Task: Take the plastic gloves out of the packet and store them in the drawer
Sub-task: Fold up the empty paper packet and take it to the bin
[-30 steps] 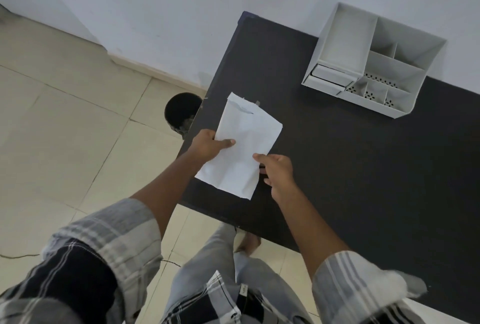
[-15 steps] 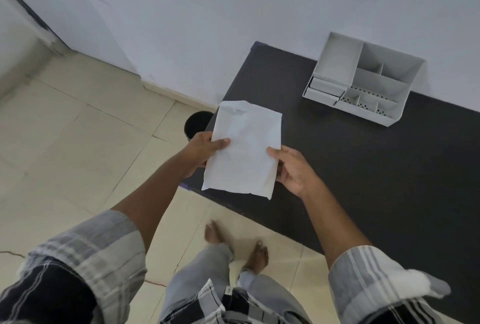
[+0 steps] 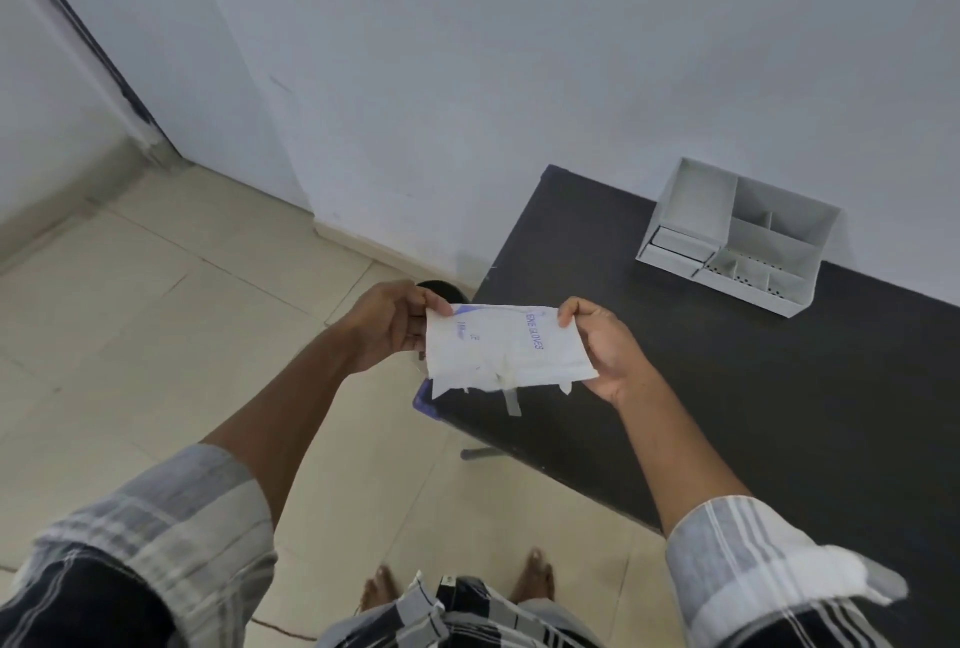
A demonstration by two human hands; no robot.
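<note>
A white packet point(image 3: 506, 348) with purple lettering hangs in the air off the near left corner of the black table point(image 3: 769, 387). My left hand point(image 3: 389, 322) pinches its left edge and my right hand point(image 3: 605, 346) pinches its right edge. Strips of tape and torn flaps dangle from the packet's lower edge. No gloves show outside the packet. A white desk organiser point(image 3: 737, 234) stands at the back of the table, with a small shut drawer point(image 3: 680, 244) in its lower left.
A dark round bin point(image 3: 439, 288) stands on the tiled floor beside the table's left edge, partly hidden by my left hand. The white wall runs behind the table. My bare feet point(image 3: 535, 572) are on the floor below.
Both hands lifted the packet off the table and turned it sideways, so the printed side now faces me. The view has tilted up and back from the table.
</note>
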